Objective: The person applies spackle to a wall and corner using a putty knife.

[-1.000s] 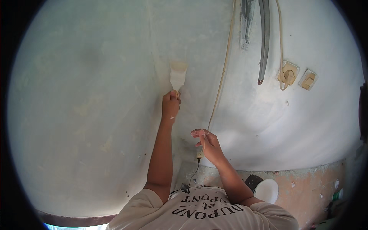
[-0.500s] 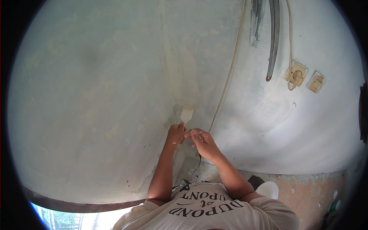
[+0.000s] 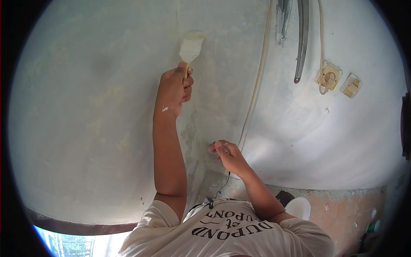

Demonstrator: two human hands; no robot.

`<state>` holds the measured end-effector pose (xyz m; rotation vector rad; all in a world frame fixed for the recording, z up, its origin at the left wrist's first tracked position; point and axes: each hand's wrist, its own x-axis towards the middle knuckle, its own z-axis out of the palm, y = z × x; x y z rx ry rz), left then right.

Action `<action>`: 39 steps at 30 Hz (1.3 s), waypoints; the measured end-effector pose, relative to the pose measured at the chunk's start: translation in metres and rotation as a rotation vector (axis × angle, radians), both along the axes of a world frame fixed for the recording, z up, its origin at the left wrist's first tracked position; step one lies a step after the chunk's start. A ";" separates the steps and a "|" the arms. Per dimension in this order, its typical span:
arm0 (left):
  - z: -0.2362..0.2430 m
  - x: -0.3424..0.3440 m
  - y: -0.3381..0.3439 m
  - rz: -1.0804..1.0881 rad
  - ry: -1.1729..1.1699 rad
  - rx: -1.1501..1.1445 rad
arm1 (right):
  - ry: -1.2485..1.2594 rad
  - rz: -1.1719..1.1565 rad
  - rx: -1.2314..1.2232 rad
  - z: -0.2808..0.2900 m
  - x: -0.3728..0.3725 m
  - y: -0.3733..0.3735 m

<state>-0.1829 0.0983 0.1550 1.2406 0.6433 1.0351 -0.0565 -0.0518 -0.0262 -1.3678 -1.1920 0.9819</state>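
My left hand (image 3: 175, 85) is raised high along the wall corner, its fingers wrapped round the thin handle of a paintbrush (image 3: 190, 50). The brush looks wide and white, and its yellowish tip rests against the wall (image 3: 107, 107) at the corner. White smears mark the left wrist. Lower down, my right hand (image 3: 229, 155) hangs before the corner with its fingers curled in and white specks on them. Whether a thin thing sits between those fingers is hard to make out.
A beige cable (image 3: 258, 77) runs down the right wall. Beside it hang a dark metal strip (image 3: 302, 43) and a second cable plugged into a socket (image 3: 329, 77), with a switch plate (image 3: 351, 86) alongside. A white round object (image 3: 298, 208) stands low at the right.
My left hand has moved up along the corner with the paintbrush, away from my right hand. The right hand has stayed nearly in place, fingers still curled.
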 end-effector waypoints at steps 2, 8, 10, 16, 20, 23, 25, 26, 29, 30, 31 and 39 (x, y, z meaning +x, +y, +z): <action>-0.002 0.008 -0.001 -0.024 -0.032 0.012 | 0.014 -0.013 -0.021 0.000 0.006 -0.001; -0.077 0.040 0.042 -0.139 0.089 -0.113 | -0.017 -0.047 -0.005 -0.006 0.012 -0.007; -0.116 0.054 0.048 -0.083 0.107 -0.176 | -0.063 -0.051 0.005 -0.012 0.017 -0.007; -0.212 0.049 0.031 -0.052 0.230 -0.311 | 0.062 -0.104 -0.020 -0.010 0.021 -0.007; -0.244 0.032 0.013 -0.038 0.317 -0.384 | -0.013 -0.049 -0.078 -0.009 0.019 -0.001; -0.240 0.023 0.004 -0.086 0.400 -0.483 | -0.037 -0.021 -0.078 -0.009 0.015 0.004; -0.219 0.019 -0.008 -0.133 0.400 -0.503 | -0.061 -0.023 -0.050 -0.012 0.014 0.005; -0.207 0.016 -0.011 -0.131 0.398 -0.503 | -0.063 -0.020 -0.049 -0.011 0.012 0.005; -0.165 0.012 -0.010 -0.136 0.333 -0.412 | -0.057 -0.006 -0.044 -0.005 0.008 0.006; -0.149 0.012 -0.008 -0.135 0.308 -0.364 | -0.072 0.000 -0.012 -0.004 0.008 0.006; -0.134 0.013 -0.006 -0.133 0.282 -0.315 | -0.089 0.007 0.021 -0.003 0.010 0.008; -0.016 0.027 0.003 -0.071 0.074 -0.101 | -0.091 -0.073 0.064 0.035 0.033 0.015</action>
